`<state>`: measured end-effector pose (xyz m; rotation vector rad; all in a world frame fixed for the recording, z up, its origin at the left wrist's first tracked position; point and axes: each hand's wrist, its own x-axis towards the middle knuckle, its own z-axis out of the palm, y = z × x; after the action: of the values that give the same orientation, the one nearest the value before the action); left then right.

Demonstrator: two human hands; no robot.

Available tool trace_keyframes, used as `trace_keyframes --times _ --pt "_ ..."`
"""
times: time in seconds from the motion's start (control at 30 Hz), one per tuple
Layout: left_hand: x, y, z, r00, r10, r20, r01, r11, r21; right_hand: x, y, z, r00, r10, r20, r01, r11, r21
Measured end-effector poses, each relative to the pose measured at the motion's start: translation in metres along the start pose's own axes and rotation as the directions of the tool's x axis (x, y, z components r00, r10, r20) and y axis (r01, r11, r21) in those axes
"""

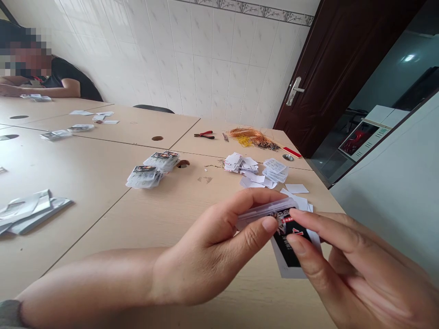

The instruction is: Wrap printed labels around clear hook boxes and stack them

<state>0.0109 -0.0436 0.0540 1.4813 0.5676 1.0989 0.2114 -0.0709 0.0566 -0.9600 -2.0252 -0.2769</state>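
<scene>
My left hand [219, 242] pinches a small clear plastic case [264, 212] between thumb and fingers, low over the wooden table [164, 219]. My right hand [346, 260] holds a black printed card [290, 242] with its fingertips, the card's top edge at the case. White cards lie just under and behind both hands. Farther back sit two stacks of filled cases [152, 170] and a heap of white cards and clear cases [260, 171].
Red-handled pliers [205, 135] and a bundle of orange wire [252, 137] lie at the far edge. Silver foil bags [27, 211] rest at the left. Another person [30, 68] sits at the far left corner. A dark door [329, 77] stands open on the right.
</scene>
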Motion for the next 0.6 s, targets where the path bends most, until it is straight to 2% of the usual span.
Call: trace_keyframes --times 0.2,0.4,0.6 --pt "-0.0004 -0.0018 0.0000 1.000 0.001 0.010 -0.001 1.000 -0.012 -0.0005 -0.0003 -0.0023 1.000 0.010 0.006 -0.010 1.000 0.001" --pt "-0.0015 0.0001 0.0018 1.000 0.000 0.004 0.001 0.999 -0.039 0.0001 -0.0010 -0.0032 1.000 -0.029 0.005 0.029 0.999 -0.026" --pt "0.0003 -0.0028 0.0010 1.000 0.009 0.010 -0.008 0.999 -0.032 0.0020 -0.0034 -0.0027 1.000 -0.002 0.012 0.003 0.999 -0.041"
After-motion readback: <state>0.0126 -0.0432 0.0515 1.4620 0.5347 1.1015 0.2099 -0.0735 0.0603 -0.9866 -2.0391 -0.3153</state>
